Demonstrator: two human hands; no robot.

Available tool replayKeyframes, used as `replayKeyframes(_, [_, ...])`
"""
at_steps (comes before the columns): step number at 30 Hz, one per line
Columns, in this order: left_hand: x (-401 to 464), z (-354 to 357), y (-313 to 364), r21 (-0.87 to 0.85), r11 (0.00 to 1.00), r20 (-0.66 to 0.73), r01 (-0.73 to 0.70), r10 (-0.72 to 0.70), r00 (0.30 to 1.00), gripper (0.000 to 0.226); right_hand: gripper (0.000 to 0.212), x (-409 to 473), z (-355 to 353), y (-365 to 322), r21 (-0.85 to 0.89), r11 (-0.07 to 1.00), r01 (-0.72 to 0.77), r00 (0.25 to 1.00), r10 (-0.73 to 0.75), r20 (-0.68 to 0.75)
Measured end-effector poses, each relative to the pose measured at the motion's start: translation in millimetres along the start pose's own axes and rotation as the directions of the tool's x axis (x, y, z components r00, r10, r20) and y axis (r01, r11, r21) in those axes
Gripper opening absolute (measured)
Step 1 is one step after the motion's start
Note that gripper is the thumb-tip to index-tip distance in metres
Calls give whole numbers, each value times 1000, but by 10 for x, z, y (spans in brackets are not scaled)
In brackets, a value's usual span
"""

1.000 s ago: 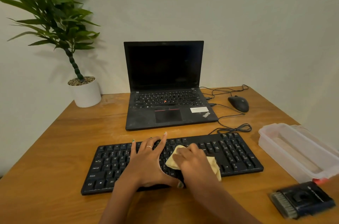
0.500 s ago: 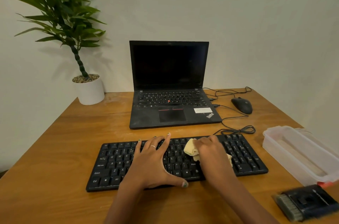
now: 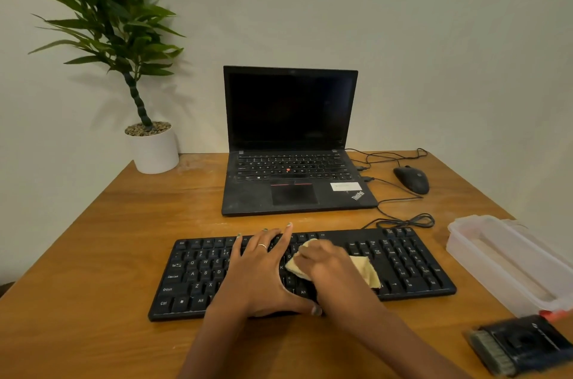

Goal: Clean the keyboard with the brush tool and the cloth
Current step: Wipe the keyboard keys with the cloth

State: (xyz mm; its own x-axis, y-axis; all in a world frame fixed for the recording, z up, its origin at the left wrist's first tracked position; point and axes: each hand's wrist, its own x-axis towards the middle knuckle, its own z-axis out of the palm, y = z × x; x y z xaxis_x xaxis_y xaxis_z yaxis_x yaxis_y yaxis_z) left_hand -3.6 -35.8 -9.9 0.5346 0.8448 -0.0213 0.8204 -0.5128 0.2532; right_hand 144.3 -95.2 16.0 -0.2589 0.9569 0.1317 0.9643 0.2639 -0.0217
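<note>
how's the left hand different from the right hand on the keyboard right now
The left hand lies flat with fingers spread straight over the keyboard, holding nothing; the right hand is curled round the yellow cloth. The left hand covers the letter keys left of centre; the right hand sits nearer the middle. A ring shows on the left hand, none visible on the right hand. Both rest on the keyboard.

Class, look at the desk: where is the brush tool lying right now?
In the head view, the brush tool lies untouched at the desk's near right corner, just in front of the clear plastic container and right of the keyboard.
</note>
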Motion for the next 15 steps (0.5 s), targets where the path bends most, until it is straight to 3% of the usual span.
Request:
replayKeyframes(2, [-18,-8,10,-4,1000,-11,2,-2,1000,145,35,110,-27,83,22,995,-100,993,102,-64])
replayKeyframes(5, [-19,-6,20,-3,1000,-25,8,-8,1000,141,26,260,-35,121,34,963,-266,949,268,-165])
replayKeyframes(9, [-19,22,-7,-27,1000,-53,2,-3,999,132,33,252,134,-221,63,998,8,996,-2,-92])
replayKeyframes(14, [-45,-19,46,-30,1000,-50,3,-4,999,142,30,279,37,205,30,981,-194,960,196,-201])
replayKeyframes(15, [-50,-23,47,-34,999,-53,2,-3,999,142,31,286,42,157,50,987,-153,969,160,-189])
